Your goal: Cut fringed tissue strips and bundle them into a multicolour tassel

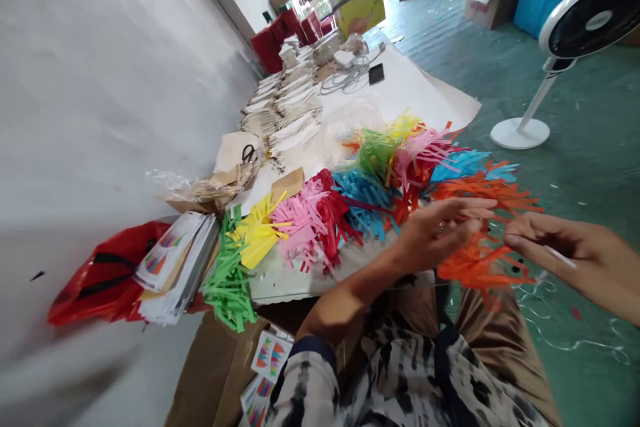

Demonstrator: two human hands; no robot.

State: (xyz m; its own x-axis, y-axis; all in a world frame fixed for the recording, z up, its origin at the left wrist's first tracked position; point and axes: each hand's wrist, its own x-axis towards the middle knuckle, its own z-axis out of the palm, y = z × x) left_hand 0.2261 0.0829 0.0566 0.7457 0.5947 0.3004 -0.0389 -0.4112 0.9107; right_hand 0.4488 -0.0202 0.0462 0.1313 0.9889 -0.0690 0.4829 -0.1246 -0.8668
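Fingers stretched to the right, my left hand (440, 230) is over the orange paper tassels (475, 267) at the table's front right corner. Whether any thread runs between its fingers I cannot tell. My right hand (565, 247) is closed in a pinch to the right of the tassels, with a thin white stick (563, 257) showing under its fingers. Along the table edge lie more fringed paper tassels: blue (365, 193), dark red (333, 217), pink (303, 213), yellow (260, 230) and green (227, 280), the green hanging over the edge. A second row sits behind them.
Stacks of paper bundles (295, 107) line the table's wall side, with black scissors (249, 154) nearer. A phone (377, 73) and a coiled cable (345, 77) lie farther back. Printed cards (170, 253) rest by a red bag (110, 273). A fan (520, 133) stands right.
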